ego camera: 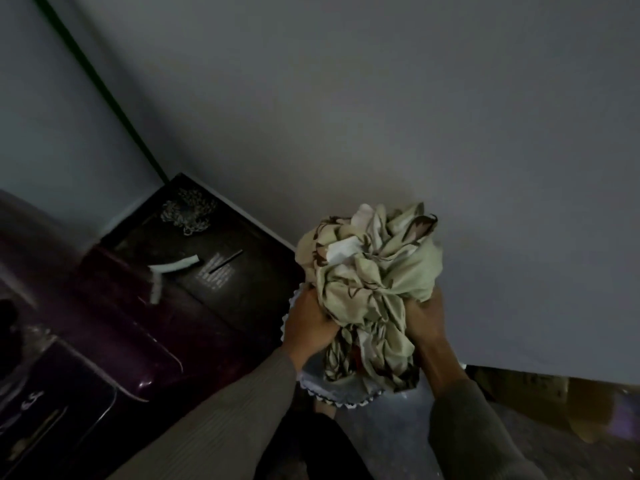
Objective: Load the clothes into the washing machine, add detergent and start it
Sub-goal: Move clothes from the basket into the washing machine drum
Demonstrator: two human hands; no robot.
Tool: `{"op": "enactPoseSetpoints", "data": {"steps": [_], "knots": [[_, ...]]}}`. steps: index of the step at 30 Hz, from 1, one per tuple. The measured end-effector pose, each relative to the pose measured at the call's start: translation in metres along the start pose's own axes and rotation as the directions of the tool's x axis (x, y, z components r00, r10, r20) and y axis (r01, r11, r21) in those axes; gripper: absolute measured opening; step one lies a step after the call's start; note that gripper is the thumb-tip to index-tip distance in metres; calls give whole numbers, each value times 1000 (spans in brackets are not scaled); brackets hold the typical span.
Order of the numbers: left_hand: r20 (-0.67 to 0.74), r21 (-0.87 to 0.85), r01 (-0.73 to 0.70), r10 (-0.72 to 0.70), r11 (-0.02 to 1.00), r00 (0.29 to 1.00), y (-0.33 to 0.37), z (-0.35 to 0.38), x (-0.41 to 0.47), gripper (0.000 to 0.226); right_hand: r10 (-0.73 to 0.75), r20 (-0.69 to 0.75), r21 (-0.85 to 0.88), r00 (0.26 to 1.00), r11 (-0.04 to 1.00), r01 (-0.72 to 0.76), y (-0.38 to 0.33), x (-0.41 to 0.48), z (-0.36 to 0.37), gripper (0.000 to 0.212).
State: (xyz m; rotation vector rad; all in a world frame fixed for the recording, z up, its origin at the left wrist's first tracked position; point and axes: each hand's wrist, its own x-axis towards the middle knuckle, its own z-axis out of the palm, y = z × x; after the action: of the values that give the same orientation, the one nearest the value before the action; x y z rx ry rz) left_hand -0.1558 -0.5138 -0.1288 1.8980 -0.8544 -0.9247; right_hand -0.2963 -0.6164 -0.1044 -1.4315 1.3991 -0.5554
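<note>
The left hand point(308, 323) and right hand point(424, 317) are clutching the bundle of clothes point(374, 271) from either side, fingers curled into the cloth, just above the basket point(346, 400) at lower centre. The washing machine point(121, 306) is sitting toward the lower left, nearer the left hand.

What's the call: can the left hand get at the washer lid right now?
Probably not yet: the left hand grips the clothes bundle together with the right hand. The washing machine lid lies close on its left with nothing between, so it must let go first.
</note>
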Motion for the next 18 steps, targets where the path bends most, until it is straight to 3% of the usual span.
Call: {"op": "enactPoseSetpoints", "data": {"steps": [2,4,5,6,9,12,16,18], "knots": [[-10,-206,139,-144,969,989,22,-10,-10,50,-52,-85,11,995,999,53,-8,-4,1,59],[158,-582,351,-322,734,934,40,-19,-11,56,-64,-154,36,986,997,70,-12,-11,4,76],[274,-668,436,-345,603,898,46,-26,-11,53,-88,-175,49,981,994,98,-17,-18,5,77],[359,-676,497,-345,544,867,55,-33,-14,51,-112,-184,56,976,991,124,-19,-25,8,77],[400,-585,499,-309,639,863,68,-41,-14,93,-258,-140,-24,956,966,257,-26,-45,16,78],[306,-577,414,-284,704,909,88,-41,-14,113,-486,-52,-356,873,825,438,-29,-62,25,68],[224,-559,348,-267,753,937,105,-56,-28,60,-579,79,-467,811,698,543,-48,-76,17,57],[159,-576,343,-311,742,937,109,-63,-33,50,-579,179,-443,796,674,590,-57,-78,12,57]]}}
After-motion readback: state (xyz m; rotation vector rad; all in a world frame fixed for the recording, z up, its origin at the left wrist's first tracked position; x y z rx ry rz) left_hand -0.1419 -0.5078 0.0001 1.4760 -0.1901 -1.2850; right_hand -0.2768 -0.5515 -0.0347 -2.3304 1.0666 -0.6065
